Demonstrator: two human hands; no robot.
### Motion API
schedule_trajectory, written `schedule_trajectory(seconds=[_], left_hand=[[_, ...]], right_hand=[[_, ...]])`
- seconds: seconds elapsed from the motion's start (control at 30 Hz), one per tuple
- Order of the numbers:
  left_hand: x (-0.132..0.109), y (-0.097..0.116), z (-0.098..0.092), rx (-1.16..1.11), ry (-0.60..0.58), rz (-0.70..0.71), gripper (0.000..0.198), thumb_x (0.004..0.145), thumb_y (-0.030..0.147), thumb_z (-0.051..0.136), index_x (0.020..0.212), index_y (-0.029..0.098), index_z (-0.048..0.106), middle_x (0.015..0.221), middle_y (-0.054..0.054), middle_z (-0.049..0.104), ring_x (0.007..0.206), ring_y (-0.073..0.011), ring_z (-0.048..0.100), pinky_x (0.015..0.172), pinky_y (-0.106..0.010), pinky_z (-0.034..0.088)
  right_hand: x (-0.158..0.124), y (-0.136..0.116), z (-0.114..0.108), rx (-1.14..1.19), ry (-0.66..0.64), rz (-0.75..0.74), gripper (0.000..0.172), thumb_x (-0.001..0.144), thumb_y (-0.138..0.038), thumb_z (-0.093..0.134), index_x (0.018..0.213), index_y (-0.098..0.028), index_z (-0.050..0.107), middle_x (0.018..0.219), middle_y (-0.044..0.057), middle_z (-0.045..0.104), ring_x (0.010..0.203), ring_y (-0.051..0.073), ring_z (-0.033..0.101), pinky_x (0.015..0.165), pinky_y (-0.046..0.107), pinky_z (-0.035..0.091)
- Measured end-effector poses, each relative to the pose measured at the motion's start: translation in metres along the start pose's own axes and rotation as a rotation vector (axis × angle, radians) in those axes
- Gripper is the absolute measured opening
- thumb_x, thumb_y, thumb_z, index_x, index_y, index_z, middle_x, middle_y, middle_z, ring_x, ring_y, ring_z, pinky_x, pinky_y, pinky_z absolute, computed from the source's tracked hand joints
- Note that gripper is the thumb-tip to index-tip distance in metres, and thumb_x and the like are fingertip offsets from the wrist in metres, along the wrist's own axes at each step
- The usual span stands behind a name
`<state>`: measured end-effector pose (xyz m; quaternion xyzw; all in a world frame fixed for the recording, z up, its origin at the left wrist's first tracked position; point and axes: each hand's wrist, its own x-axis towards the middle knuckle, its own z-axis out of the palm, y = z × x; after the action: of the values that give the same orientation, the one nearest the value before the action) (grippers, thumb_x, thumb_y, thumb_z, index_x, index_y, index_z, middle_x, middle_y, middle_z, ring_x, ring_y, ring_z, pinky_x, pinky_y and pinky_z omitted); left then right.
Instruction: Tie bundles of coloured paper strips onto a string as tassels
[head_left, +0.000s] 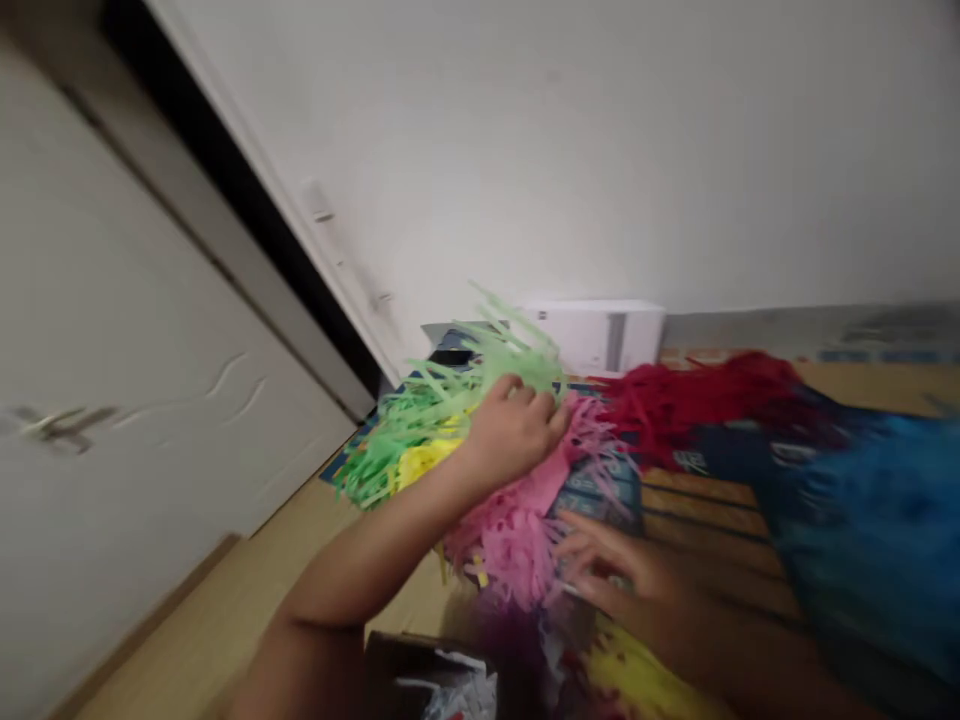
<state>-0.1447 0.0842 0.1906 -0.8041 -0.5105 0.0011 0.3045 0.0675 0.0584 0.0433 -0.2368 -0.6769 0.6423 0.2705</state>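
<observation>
My left hand (517, 425) is closed round a bunch of light green shredded paper (514, 358), whose strips fan out above the fingers. Beneath and beside it lie green shredded paper (367, 450), yellow shredded paper (421, 462) and pink shredded paper (517, 550). Lower down and blurred, my right hand (611, 565) has its fingers stretched out and apart at the right edge of the pink strips. Nothing shows in it. I cannot tell whether its fingertips touch the strips.
Red shredded paper (690, 400) and blue shredded paper (885, 500) lie to the right on a dark blue printed surface (720, 455). A white box (581, 338) stands against the wall. More yellow strips (637, 675) and a dark container (390, 655) of whitish strips are near me. A door (135, 380) is left.
</observation>
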Motion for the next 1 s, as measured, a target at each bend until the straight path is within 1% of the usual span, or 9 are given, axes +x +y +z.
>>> schedule_trajectory(seconds=[0.13,0.23,0.37,0.5,0.67,0.8,0.87,0.93,1.0], left_hand=[[-0.013,0.066,0.028,-0.057,0.118,0.167,0.018,0.098,0.022,0.049,0.103,0.022,0.066,0.075,-0.003,0.064,0.075,-0.0197,0.058,0.084,-0.039,0.039],[-0.025,0.097,0.045,-0.171,0.306,0.145,0.015,0.097,0.023,0.053,0.104,0.023,0.066,0.08,-0.002,0.067,0.08,-0.0185,0.059,0.09,-0.04,0.04],[-0.03,0.145,0.065,-0.435,0.515,0.003,0.014,0.093,0.02,0.058,0.105,0.024,0.063,0.091,-0.004,0.07,0.089,-0.0186,0.062,0.09,-0.039,0.045],[-0.021,0.183,0.085,-0.601,0.44,-0.15,0.036,0.092,0.022,0.057,0.127,0.015,0.055,0.119,-0.015,0.068,0.114,-0.0244,0.061,0.1,-0.043,0.049],[-0.008,0.187,0.102,-0.614,0.163,-0.184,0.037,0.09,0.014,0.052,0.127,0.012,0.059,0.123,-0.017,0.07,0.114,-0.0263,0.065,0.1,-0.044,0.052],[0.004,0.173,0.093,-0.614,-0.054,-0.196,0.035,0.089,0.012,0.052,0.122,0.016,0.064,0.126,-0.013,0.07,0.116,-0.0251,0.066,0.104,-0.046,0.049],[0.012,0.166,0.08,-0.58,-0.103,-0.171,0.039,0.089,0.01,0.052,0.126,0.015,0.062,0.13,-0.013,0.068,0.119,-0.0249,0.065,0.108,-0.047,0.045],[0.017,0.16,0.066,-0.529,-0.123,-0.139,0.041,0.09,0.009,0.05,0.129,0.015,0.061,0.128,-0.013,0.069,0.118,-0.0243,0.066,0.11,-0.048,0.043],[0.018,0.154,0.053,-0.459,-0.106,-0.147,0.04,0.092,0.009,0.048,0.129,0.014,0.061,0.127,-0.014,0.07,0.116,-0.0244,0.067,0.11,-0.05,0.043]], right_hand=[[0.007,0.018,0.031,0.45,0.003,0.122,0.072,0.078,-0.042,0.071,0.145,-0.026,0.045,0.1,0.005,0.069,0.079,0.02,0.065,0.073,0.037,0.052],[0.001,0.033,0.033,0.782,0.196,0.077,0.059,0.072,-0.037,0.073,0.128,-0.031,0.055,0.11,0.004,0.067,0.094,0.022,0.066,0.077,0.036,0.053],[-0.017,0.049,0.007,0.855,0.411,-0.062,0.037,0.079,-0.043,0.062,0.114,-0.032,0.061,0.122,0.006,0.066,0.12,0.024,0.059,0.096,0.045,0.051],[-0.041,0.05,-0.028,0.752,0.534,-0.032,0.061,0.081,-0.046,0.059,0.14,-0.035,0.046,0.14,0.008,0.058,0.13,0.022,0.055,0.109,0.049,0.042],[-0.073,0.048,-0.066,0.678,0.64,-0.03,0.07,0.079,-0.043,0.063,0.146,-0.037,0.04,0.145,0.008,0.055,0.131,0.023,0.055,0.114,0.05,0.036],[-0.083,0.046,-0.064,0.35,0.765,0.044,0.041,0.085,-0.045,0.062,0.124,-0.031,0.062,0.133,0.007,0.064,0.125,0.027,0.058,0.11,0.049,0.042],[-0.073,0.041,-0.047,0.062,0.633,0.072,0.03,0.09,-0.04,0.057,0.115,-0.026,0.067,0.123,0.008,0.069,0.117,0.029,0.062,0.106,0.049,0.045],[-0.052,0.033,-0.029,-0.295,0.431,0.021,0.031,0.091,-0.027,0.052,0.117,-0.02,0.067,0.12,0.012,0.07,0.114,0.029,0.063,0.102,0.049,0.048],[-0.025,0.023,-0.02,-0.612,0.346,-0.071,0.035,0.086,-0.013,0.053,0.118,-0.014,0.067,0.119,0.017,0.069,0.114,0.029,0.062,0.102,0.046,0.048]])
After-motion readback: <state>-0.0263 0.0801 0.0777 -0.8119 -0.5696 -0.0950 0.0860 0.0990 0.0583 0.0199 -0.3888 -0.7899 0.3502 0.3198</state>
